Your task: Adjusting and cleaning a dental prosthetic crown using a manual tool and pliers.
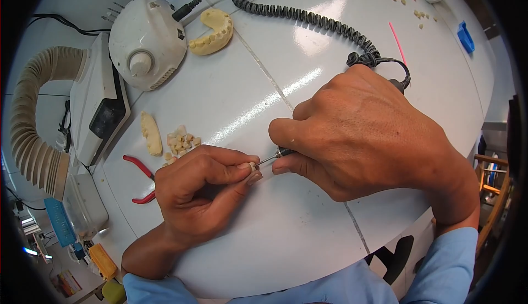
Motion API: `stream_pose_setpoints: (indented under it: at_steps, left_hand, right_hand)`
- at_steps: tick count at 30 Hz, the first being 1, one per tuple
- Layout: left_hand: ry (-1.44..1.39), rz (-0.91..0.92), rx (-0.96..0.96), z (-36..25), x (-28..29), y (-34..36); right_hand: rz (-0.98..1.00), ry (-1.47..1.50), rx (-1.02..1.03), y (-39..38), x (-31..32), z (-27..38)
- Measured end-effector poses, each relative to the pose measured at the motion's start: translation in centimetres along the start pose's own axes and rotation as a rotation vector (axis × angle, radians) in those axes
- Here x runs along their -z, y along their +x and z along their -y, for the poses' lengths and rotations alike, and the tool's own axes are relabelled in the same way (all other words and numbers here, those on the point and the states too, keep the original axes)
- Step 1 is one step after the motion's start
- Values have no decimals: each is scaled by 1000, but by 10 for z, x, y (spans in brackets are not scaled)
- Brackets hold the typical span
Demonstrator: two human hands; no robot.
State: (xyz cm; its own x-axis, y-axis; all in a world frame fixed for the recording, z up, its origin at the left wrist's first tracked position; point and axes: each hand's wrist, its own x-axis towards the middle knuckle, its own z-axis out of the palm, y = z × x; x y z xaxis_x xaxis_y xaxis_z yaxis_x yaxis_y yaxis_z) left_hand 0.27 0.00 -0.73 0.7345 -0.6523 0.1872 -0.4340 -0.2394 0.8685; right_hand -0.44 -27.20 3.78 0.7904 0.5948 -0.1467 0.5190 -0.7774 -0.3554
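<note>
My left hand (201, 185) pinches a small cream-coloured dental crown (252, 167) between thumb and fingertips. In my right hand (357, 133) is a rotary handpiece (284, 151), mostly hidden by the fingers. Its thin metal bur (267, 160) points left and reaches the crown, apparently touching it. From the far side of the right hand a black coiled cord (308, 19) runs to a white control unit (147, 45) with a round knob. Close behind my left hand lies a pile of small tooth-coloured pieces (180, 141).
Red-handled pliers (140, 166) lie left of my left hand, near a cream cast piece (150, 133). A horseshoe-shaped dental model (213, 32) sits beside the control unit. A ribbed suction hose (36, 106) curves at far left. A pink stick (397, 42) and a blue piece (465, 36) lie far right.
</note>
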Motion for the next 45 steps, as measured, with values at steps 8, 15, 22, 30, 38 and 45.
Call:
stream_pose_setpoints:
  at_steps: [8,15,22,30,38,45]
  left_hand:
    - [-114,-110,72,0,-6,-1]
    - [-78,-97,44,0,-4,-1]
    - [-68,-90,32,0,-4,0]
    - [-62,-70,26,0,-3,1]
    - [-66,-91,42,0,-4,1]
    - [-60,-96,32,0,-3,0]
  right_hand:
    - [2,-18,-2,-1,-1,0]
    - [-6,-8,-1,0,-1,1]
    - [-3,6,4,-1,0,-1]
    - [-11,15,10,-1,-2,-2]
    - [0,-6,6,0,-3,-1]
    - [-1,6,-3,-2,-1,-1]
